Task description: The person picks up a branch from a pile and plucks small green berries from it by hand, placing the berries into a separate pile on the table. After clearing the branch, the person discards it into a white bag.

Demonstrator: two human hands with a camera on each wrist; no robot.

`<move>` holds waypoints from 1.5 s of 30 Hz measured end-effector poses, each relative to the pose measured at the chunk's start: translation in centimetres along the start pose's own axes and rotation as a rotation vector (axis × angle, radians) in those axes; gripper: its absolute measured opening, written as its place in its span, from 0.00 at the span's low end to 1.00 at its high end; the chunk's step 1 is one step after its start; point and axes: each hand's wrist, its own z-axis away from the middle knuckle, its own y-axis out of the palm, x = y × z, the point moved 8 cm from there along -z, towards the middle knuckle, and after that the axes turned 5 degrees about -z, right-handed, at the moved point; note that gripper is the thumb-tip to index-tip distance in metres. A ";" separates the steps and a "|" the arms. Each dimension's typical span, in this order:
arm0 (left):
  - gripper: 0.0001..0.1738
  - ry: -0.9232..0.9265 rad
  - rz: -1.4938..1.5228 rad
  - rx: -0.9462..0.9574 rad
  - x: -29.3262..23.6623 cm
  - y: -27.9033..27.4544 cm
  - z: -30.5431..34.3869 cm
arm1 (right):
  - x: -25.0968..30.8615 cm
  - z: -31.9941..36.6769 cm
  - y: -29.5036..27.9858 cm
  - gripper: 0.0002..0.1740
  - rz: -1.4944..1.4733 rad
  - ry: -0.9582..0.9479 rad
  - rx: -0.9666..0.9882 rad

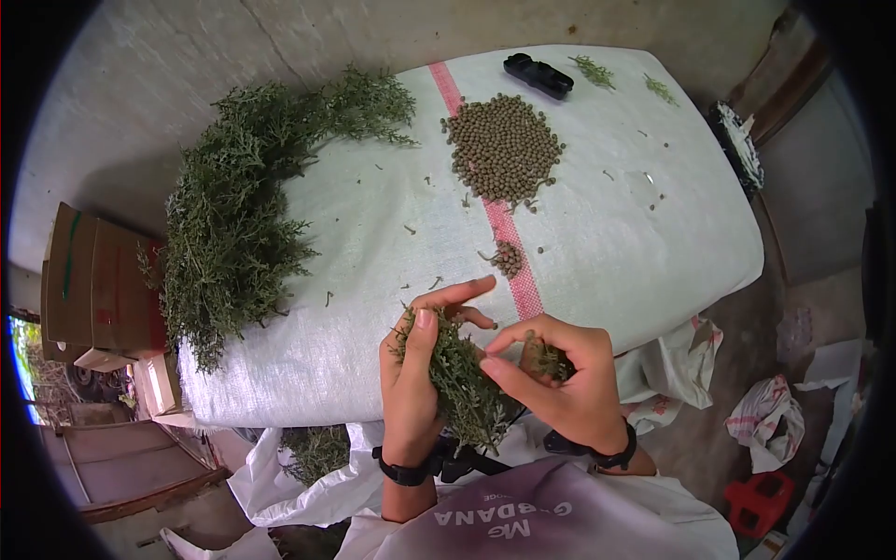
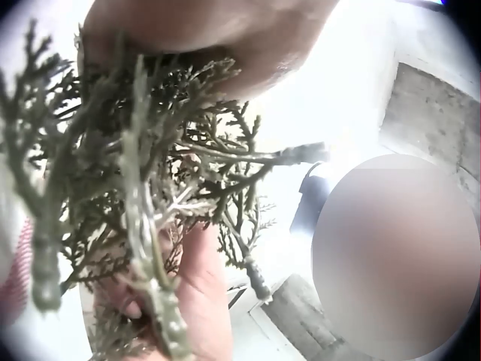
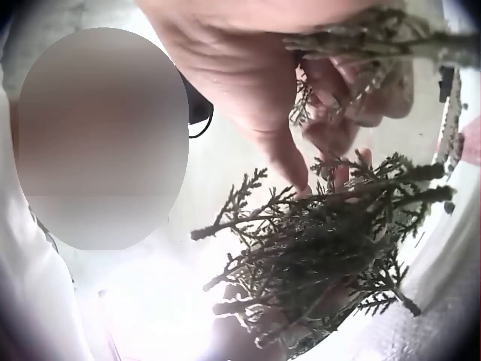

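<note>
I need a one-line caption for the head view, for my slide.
Left hand and right hand hold conifer sprigs beside a seed-strewn white sack.

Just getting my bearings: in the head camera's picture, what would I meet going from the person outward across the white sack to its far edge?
left hand and right hand gripping green sprigs → small clump of round seeds → large pile of round seeds → black tool near the far edge.

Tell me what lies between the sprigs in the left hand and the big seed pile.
Only a small seed heap on the red stripe, plus a few loose bits on the sack, lies between the sprigs and the pile; nothing else visible.
</note>
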 end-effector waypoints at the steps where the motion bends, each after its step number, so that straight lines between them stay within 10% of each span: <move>1: 0.25 0.001 -0.003 -0.001 -0.1 0.0 0.0 | -0.1 -0.2 0.4 0.10 -0.003 -0.001 0.001; 4: 0.24 0.042 0.044 0.003 -0.7 0.1 0.0 | 1.2 -0.6 1.2 0.09 0.113 -0.298 -0.035; 13: 0.19 -0.082 0.113 -0.110 -0.5 -1.2 0.7 | 0.9 -1.3 -1.5 0.09 -0.023 -0.391 -0.195; 16: 0.17 -0.146 -0.047 -0.062 0.0 -2.5 0.9 | -1.3 -0.7 -1.6 0.08 -0.165 0.090 -0.116; 28: 0.09 -0.102 0.101 -0.117 0.8 -2.1 1.1 | 0.6 -0.2 0.1 0.09 0.036 -0.307 -0.094; 45: 0.05 -0.156 -0.025 -0.215 2.0 -4.6 0.8 | 1.7 -5.9 -3.5 0.08 0.491 -0.184 -0.097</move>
